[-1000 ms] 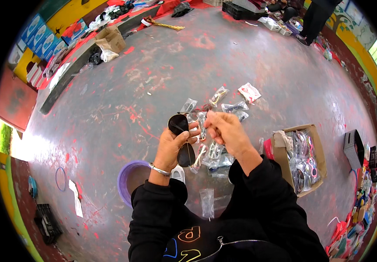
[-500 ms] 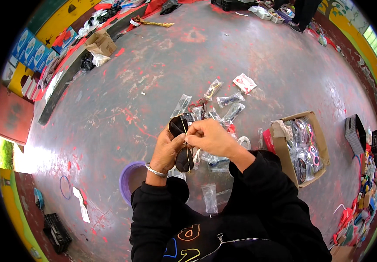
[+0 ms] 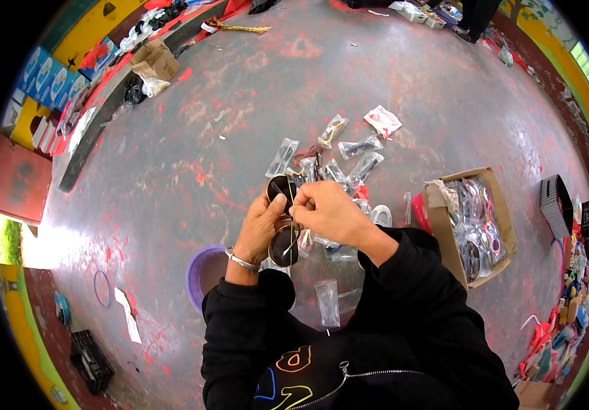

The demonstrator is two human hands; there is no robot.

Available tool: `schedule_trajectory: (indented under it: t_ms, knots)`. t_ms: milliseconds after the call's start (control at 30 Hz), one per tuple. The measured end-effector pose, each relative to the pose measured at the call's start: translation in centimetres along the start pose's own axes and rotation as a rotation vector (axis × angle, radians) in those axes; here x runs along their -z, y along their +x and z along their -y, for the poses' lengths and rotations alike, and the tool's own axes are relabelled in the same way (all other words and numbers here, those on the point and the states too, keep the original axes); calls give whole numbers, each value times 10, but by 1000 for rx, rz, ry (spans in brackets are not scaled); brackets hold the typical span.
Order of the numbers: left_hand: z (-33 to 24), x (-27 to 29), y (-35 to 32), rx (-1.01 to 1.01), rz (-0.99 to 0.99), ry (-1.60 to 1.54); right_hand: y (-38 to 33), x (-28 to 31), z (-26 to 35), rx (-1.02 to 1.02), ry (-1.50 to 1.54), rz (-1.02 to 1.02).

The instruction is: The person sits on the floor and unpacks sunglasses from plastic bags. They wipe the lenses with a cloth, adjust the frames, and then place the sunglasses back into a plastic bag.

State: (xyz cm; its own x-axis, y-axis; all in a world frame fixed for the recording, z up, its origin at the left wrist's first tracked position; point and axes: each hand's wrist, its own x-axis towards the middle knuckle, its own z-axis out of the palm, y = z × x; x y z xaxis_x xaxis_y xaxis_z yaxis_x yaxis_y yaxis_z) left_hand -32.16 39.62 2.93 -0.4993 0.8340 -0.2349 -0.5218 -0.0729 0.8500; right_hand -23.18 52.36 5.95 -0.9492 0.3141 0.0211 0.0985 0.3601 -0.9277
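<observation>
Left hand [image 3: 259,231] grips dark sunglasses [image 3: 284,247], unwrapped, above the floor's [image 3: 240,109] middle; right hand [image 3: 335,215] pinches at their thin gold frame. Several packets [image 3: 360,146] beyond lie bagged; carton [image 3: 443,236] toward the right edge holds more.

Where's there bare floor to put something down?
Left, bare floor between the purple basin and purple hoop; right, a narrower strip between the open cardboard box and checked basket. It's crowded just beyond the left hand and right hand, where wrapped glasses cluster.
</observation>
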Motion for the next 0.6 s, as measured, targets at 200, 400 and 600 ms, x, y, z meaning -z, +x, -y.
schedule_trajectory:
  t_ms: [200,400,600]
  knots:
    - [0,1,-3,64,-20,-17,-2,-6,4,-14,-139,11]
    - [-3,2,-7,104,-14,-108,-6,-13,13,-42,-287,-31]
    - [-2,-5,-6,-72,40,-44,-5,-11,7,-39,-266,-10]
